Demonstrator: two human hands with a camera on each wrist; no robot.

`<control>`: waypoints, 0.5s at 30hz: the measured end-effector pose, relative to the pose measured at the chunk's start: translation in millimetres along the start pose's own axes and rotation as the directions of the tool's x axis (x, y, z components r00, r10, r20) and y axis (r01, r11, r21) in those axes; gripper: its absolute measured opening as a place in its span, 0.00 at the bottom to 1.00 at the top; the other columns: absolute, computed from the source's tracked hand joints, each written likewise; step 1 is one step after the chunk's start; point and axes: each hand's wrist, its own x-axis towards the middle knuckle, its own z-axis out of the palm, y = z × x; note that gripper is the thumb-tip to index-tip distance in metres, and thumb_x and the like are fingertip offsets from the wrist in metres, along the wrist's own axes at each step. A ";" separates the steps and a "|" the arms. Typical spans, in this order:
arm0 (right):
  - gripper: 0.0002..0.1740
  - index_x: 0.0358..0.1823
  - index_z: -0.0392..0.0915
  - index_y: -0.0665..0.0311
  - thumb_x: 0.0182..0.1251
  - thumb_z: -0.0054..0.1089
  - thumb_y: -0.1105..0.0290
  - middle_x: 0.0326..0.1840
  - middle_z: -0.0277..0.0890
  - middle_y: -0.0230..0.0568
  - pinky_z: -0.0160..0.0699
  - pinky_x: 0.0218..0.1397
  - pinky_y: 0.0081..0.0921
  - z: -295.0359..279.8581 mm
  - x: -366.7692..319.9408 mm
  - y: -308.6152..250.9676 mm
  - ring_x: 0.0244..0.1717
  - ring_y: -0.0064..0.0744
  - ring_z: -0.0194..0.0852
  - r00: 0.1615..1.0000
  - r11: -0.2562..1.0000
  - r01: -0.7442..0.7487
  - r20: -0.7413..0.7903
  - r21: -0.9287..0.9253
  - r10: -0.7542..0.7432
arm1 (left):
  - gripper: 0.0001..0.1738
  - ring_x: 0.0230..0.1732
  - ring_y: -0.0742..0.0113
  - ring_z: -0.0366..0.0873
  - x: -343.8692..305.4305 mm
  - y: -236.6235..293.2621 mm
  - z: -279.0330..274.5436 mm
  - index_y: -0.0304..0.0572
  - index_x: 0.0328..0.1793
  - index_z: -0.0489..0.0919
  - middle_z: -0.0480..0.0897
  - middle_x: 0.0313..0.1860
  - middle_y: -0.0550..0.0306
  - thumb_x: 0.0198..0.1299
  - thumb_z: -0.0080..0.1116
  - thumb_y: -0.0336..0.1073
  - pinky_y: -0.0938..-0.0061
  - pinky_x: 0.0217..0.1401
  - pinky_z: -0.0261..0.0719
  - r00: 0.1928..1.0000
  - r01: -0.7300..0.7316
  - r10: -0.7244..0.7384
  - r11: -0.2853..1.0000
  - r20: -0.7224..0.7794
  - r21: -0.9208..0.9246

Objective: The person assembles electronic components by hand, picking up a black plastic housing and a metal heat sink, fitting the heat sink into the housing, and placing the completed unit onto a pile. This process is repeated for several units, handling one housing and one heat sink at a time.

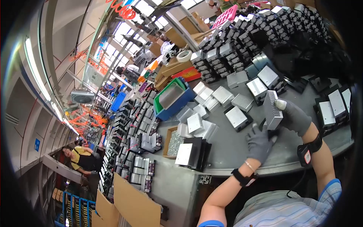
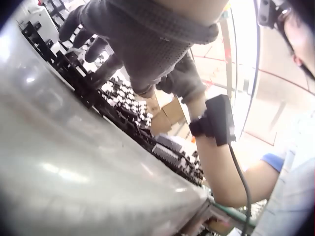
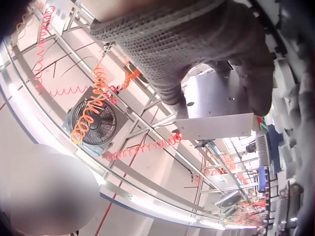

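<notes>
In the head view my gloved right hand grips a finned aluminium heat sink, holding it tilted up over the grey workbench. The right wrist view shows the gloved fingers curled around the sides of this heat sink, its flat face with small holes showing. My gloved left hand is just below the lower end of the heat sink, fingers spread. In the left wrist view the left hand has loosely extended fingers and holds nothing. A silver-topped block with a black base lies left of the hands.
Loose silver housings lie beyond the hands. A blue bin and a cardboard box of small metal parts stand to the left. Stacked units line the back. More silver blocks sit at far right. A person is in the background.
</notes>
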 end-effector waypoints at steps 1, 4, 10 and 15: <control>0.24 0.52 0.70 0.63 0.62 0.57 0.55 0.42 0.75 0.36 0.82 0.43 0.32 1.7 0.8 3.5 0.40 0.28 0.78 1.000 1.000 -0.015 0.017 0.000 0.015 | 0.34 0.56 0.42 0.64 4.4 0.1 -0.4 0.44 0.62 0.68 0.66 0.56 0.40 0.49 0.63 0.49 0.52 0.56 0.64 0.996 0.054 -0.050 0.997 0.079 -0.056; 0.29 0.55 0.67 0.67 0.61 0.55 0.52 0.47 0.75 0.45 0.78 0.50 0.34 -6.3 7.4 12.1 0.44 0.37 0.78 0.991 0.995 0.062 0.120 -0.076 -0.052 | 0.34 0.56 0.46 0.66 18.5 10.3 -23.4 0.43 0.60 0.69 0.68 0.57 0.41 0.48 0.64 0.49 0.52 0.58 0.62 0.980 0.072 -0.092 0.990 0.176 0.117; 0.24 0.55 0.68 0.64 0.63 0.54 0.56 0.40 0.76 0.36 0.81 0.44 0.28 7.5 8.8 14.9 0.39 0.27 0.78 0.993 0.990 0.118 0.027 -0.076 -0.116 | 0.36 0.49 0.57 0.66 26.4 7.9 -1.2 0.44 0.59 0.69 0.72 0.44 0.53 0.45 0.64 0.51 0.57 0.52 0.62 1.000 -0.012 0.000 0.920 0.029 0.393; 0.24 0.55 0.68 0.63 0.63 0.54 0.56 0.40 0.76 0.36 0.81 0.40 0.25 7.6 6.0 15.2 0.38 0.25 0.78 0.990 0.989 0.138 0.001 -0.058 -0.138 | 0.31 0.54 0.53 0.66 31.1 17.2 -17.4 0.38 0.65 0.63 0.71 0.52 0.48 0.54 0.49 0.40 0.51 0.55 0.62 0.984 -0.088 0.013 0.904 0.178 0.418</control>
